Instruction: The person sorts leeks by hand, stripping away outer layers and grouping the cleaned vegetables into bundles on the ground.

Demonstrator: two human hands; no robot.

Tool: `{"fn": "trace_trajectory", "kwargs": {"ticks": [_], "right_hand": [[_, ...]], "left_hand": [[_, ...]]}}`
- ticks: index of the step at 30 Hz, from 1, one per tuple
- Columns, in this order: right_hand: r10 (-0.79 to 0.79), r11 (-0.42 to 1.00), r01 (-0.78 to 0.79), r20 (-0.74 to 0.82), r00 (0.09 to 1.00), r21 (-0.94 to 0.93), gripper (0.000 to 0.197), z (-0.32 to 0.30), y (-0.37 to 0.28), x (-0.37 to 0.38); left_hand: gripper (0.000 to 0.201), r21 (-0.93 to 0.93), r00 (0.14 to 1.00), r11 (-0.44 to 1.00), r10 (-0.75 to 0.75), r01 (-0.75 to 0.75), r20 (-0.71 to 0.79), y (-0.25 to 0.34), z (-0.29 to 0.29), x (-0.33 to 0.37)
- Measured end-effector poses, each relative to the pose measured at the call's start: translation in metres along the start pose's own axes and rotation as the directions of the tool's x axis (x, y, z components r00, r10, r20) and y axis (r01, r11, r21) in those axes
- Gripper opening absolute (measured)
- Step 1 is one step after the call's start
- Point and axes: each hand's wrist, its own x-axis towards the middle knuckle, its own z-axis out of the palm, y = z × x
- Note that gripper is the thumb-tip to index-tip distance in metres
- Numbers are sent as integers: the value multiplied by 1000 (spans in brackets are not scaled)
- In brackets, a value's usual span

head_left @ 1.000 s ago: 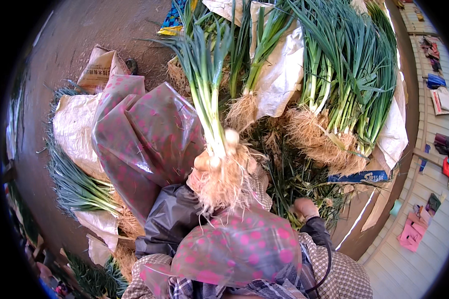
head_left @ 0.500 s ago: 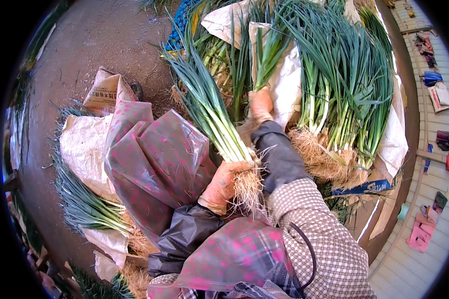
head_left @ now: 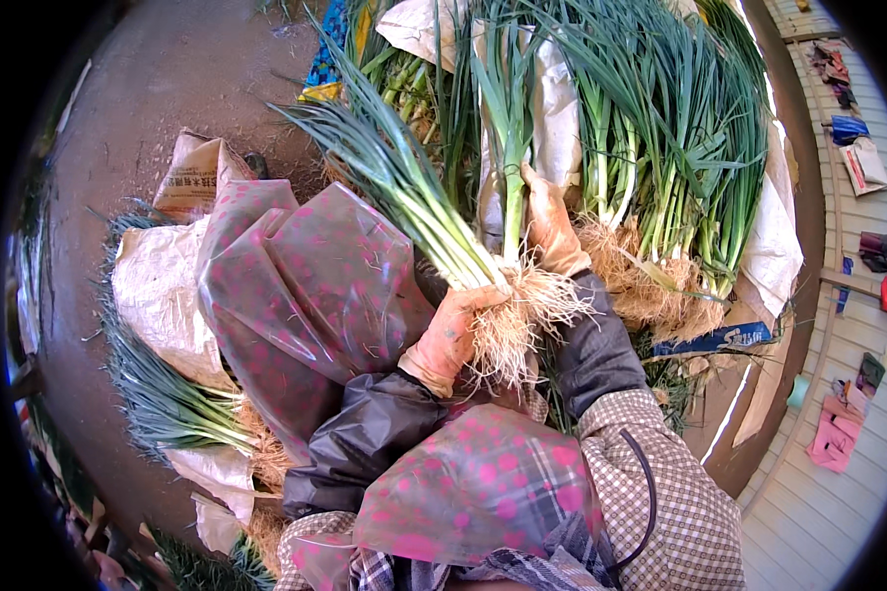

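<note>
Holding scallions (head_left: pixel 450 238) between printed sack (head_left: pixel 189 169) and lettered blue strip (head_left: pixel 705 341).

The stalks in your left hand (head_left: pixel 455 333) run from dark green leaves (head_left: pixel 389 163) through pale green to creamy white, ending in straw-coloured roots (head_left: pixel 517 325); the upright stalk (head_left: pixel 511 202) at your right hand (head_left: pixel 554 227) is a fresher green. Left of your hands, the translucent plastic sheet (head_left: pixel 315 286) shows magenta dots on a greyish ground. Behind them, your cuffs (head_left: pixel 601 350) are black and your right sleeve (head_left: pixel 665 483) is brown-and-white check. Right of them, the heaped stalks (head_left: pixel 675 167) repeat the green above tan roots, near a bright blue strip (head_left: pixel 700 342).
</note>
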Motion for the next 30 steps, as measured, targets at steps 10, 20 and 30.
{"fn": "trace_trajectory", "kwargs": {"ticks": [10,20,30], "right_hand": [[-398,878,399,-60,915,265,35,-50,4,-146],[-143,639,263,224,964,-723,45,9,-16,-61],[-524,659,579,258,811,-481,25,9,-12,-166]], "left_hand": [[38,-383,991,922,-2,52,130,19,-5,-6],[39,-142,1000,990,23,-21,12,3,-5,-6],[29,-4,974,983,181,-183,-136,1,-10,-5]]}}
